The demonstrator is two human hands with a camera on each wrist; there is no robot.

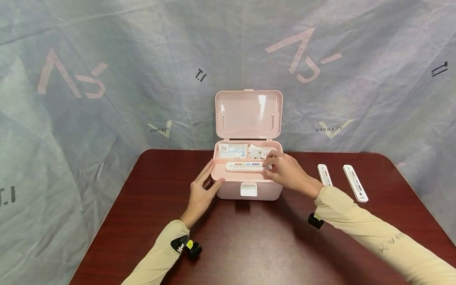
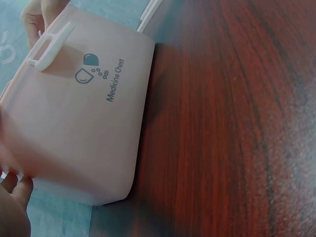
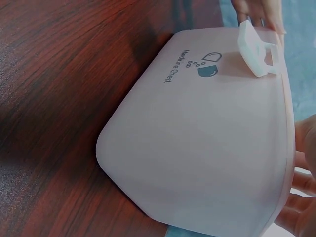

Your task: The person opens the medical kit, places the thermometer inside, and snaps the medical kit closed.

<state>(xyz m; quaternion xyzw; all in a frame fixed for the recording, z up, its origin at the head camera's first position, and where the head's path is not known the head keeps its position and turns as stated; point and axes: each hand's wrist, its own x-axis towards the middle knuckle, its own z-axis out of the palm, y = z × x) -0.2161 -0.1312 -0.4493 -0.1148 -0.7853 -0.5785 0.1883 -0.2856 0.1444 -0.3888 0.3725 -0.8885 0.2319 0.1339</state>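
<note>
A pink medicine chest (image 1: 228, 190) stands on the table with its lid (image 1: 248, 113) raised. My left hand (image 1: 201, 194) rests against its left side, fingers fairly straight and the thumb by the front rim; part of this hand (image 2: 15, 205) shows in the left wrist view. With my right hand (image 1: 288, 170) I pinch the right end of a flat white thermometer (image 1: 244, 166), which lies crosswise over the front part of the chest. In the right wrist view, the chest wall hides the thermometer and part of the right hand (image 3: 303, 170).
A packet marked Surgical (image 1: 233, 151) and small white packets (image 1: 257, 152) sit in the chest's rear compartments. Two more white thermometers, one nearer (image 1: 324, 175) and one farther right (image 1: 355, 183), lie on the dark red table (image 1: 242, 245). A grey cloth (image 1: 160, 59) hangs behind.
</note>
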